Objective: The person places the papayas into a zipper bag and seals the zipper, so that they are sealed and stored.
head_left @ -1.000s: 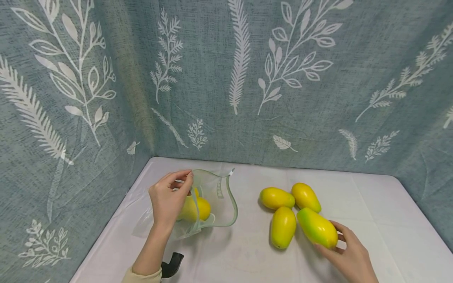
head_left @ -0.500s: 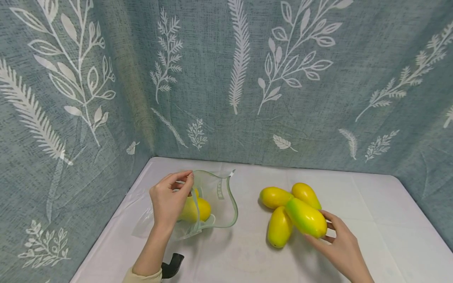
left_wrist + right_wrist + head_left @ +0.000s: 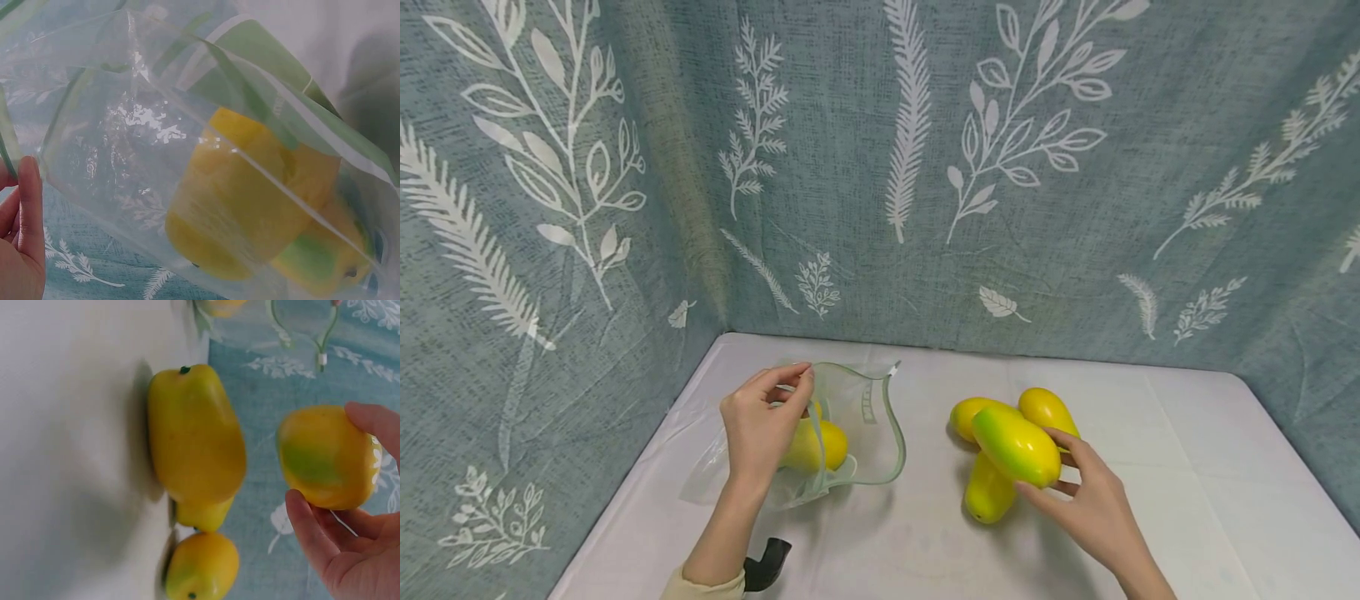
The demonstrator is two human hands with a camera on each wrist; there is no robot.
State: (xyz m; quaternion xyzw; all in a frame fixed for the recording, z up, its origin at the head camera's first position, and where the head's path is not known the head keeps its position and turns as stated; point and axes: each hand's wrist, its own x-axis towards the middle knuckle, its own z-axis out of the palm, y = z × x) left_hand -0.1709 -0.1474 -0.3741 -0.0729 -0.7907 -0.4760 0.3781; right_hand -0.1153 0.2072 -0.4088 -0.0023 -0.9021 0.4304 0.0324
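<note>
My left hand [image 3: 765, 425] pinches the rim of a clear plastic zip bag [image 3: 867, 454], whose mouth gapes to the right. Inside it lie yellow mangoes [image 3: 237, 187], partly blurred by the film. In the right wrist view my right hand [image 3: 350, 544] grips a yellow-green mango [image 3: 1017, 446] between thumb and fingers, lifted off the table. Below and behind it on the table are a front mango [image 3: 988, 493], a left mango [image 3: 966, 417] and a back mango [image 3: 1047, 408], each partly covered by the held one in the head view.
A white cloth covers the table [image 3: 917, 542]. Teal curtains [image 3: 850, 167] with white leaf prints rise behind it and on the left. A black curved piece [image 3: 767, 564] sits beside the left wrist.
My right hand has carried the held mango leftward and slightly up, over the other mangoes. The front mango has shifted a little to the left. My left hand has barely moved.
</note>
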